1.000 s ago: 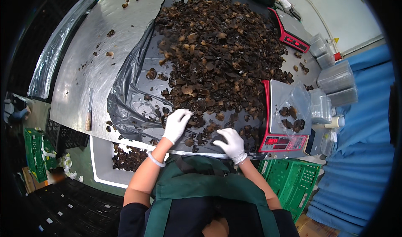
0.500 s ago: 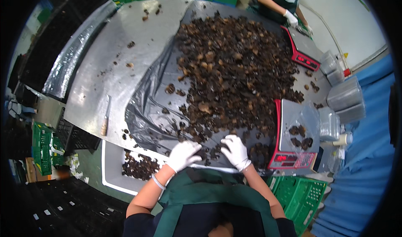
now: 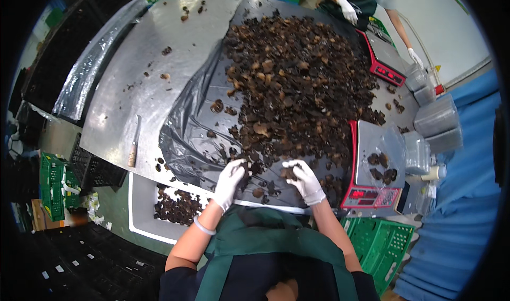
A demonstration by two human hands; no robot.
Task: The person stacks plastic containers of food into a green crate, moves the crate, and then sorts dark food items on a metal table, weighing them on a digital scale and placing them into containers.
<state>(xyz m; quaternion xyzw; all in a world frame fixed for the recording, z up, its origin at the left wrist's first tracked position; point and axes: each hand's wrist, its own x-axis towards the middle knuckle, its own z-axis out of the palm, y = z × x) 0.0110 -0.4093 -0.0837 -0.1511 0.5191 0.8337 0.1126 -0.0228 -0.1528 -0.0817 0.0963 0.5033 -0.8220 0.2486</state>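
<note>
A big heap of dark brown wood ear mushrooms (image 3: 297, 88) is spread over black plastic sheeting (image 3: 183, 133) on a metal table. At the heap's near edge, my gloved left hand (image 3: 229, 183) has its fingers closed round dark mushroom pieces (image 3: 245, 177). My right hand (image 3: 307, 182), also in a white glove, pinches a lighter brown mushroom piece (image 3: 288, 173). A few loose pieces (image 3: 258, 192) lie between the two hands. On the near scale (image 3: 376, 165), to the right, several mushrooms rest in a clear plastic bag or film.
A knife (image 3: 134, 144) lies on the metal table (image 3: 122, 88) at left. Below its edge, a white-rimmed bin (image 3: 134, 216) holds more mushrooms. Clear plastic tubs (image 3: 438, 117) are stacked at right beyond a second scale (image 3: 383, 59). A co-worker (image 3: 353, 3) stands at the far right, reaching toward the tubs.
Both my hands have lifted slightly forward from the sheeting and closed round mushroom pieces. The co-worker's one arm has stretched out toward the tubs.
</note>
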